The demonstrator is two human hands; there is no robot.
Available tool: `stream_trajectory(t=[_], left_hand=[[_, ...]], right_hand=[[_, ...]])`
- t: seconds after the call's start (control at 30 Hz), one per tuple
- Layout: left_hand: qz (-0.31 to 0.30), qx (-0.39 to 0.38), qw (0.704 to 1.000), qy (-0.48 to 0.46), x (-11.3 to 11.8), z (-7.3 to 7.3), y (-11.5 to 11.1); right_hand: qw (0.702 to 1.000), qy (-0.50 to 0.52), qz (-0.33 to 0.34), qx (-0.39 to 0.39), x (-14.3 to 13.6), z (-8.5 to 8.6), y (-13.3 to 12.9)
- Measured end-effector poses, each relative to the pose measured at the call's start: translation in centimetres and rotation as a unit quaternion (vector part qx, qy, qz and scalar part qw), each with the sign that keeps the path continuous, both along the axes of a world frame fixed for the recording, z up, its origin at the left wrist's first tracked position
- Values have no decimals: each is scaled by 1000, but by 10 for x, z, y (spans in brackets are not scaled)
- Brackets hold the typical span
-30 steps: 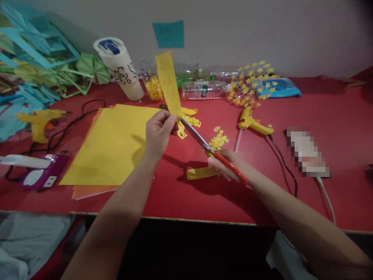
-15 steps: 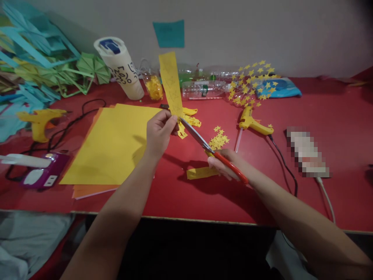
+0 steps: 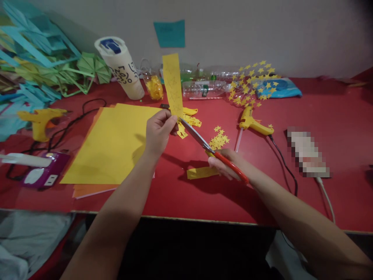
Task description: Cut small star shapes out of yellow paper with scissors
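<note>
Pinched in my left hand [image 3: 160,130] is the lower end of a yellow paper strip [image 3: 173,83], which stands upright and bears faint drawn lines. My right hand [image 3: 227,165] grips red-handled scissors [image 3: 230,166], their blade tips at the strip's bottom beside my left fingertips. Small cut yellow stars [image 3: 219,140] lie in a pile beyond my right hand. Another yellow strip [image 3: 201,172] lies on the red table [image 3: 180,198], partly hidden by my right hand. Yellow paper scraps [image 3: 183,131] lie behind my left fingers.
Yellow sheets [image 3: 116,144] lie at left, near a yellow glue gun [image 3: 40,120] and purple power strip [image 3: 49,173]. A white tumbler [image 3: 124,72] and clear bottles [image 3: 204,89] stand or lie behind. Right are another glue gun [image 3: 253,123] and a blurred phone [image 3: 309,153].
The top of the yellow strip has shifted slightly to the right and stands a little more upright. Both hands and the scissors have hardly moved.
</note>
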State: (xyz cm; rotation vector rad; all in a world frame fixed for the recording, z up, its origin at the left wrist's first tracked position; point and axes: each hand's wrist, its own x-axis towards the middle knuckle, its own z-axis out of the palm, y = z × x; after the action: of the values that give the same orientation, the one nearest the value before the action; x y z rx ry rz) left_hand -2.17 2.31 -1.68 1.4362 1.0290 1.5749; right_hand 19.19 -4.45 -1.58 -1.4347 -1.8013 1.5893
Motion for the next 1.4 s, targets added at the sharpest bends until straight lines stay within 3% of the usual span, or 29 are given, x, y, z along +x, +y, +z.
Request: stream_trajectory(t=[0.67,1.4], left_hand=[[-5,-17,999,29,-3,6,-1],[-3,-22,1000,17,-3,8,-1]], right_hand=[[999,-8,-29,-24,-1,3,0],[1000,-16,-13,-15,1,1,1]])
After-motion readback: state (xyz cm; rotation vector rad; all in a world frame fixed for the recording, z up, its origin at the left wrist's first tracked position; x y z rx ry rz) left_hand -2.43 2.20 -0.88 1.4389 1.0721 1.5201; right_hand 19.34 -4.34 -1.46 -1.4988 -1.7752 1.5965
